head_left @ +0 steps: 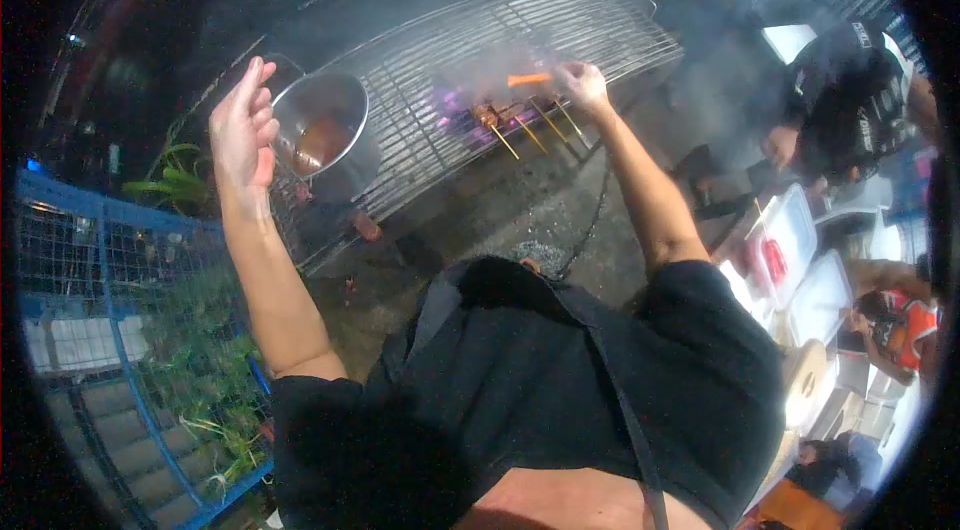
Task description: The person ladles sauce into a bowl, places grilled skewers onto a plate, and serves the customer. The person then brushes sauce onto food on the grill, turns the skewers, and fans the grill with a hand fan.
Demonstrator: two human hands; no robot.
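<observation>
My right hand [582, 86] is over the grill, its fingers closed on a short orange stick-like thing [530, 79] that points left into the smoke. Below it, browned meat skewers [487, 116] lie on the grill grate [420, 120], their bare sticks poking out over the near edge. A purplish glow shows around the meat. My left hand [243, 125] is raised beside a metal pot [350, 110], with its fingers loosely bent and nothing visible in them. Brownish liquid [322, 144] sits in the pot, at the grill's left end.
Smoke drifts over the grill's far side. At right, a person in dark clothes [850, 100] stands near clear plastic containers [785, 240], one holding something red. Other people [905, 330] are farther right. Blue wire fencing [110, 280] and green plants [195, 360] border the left.
</observation>
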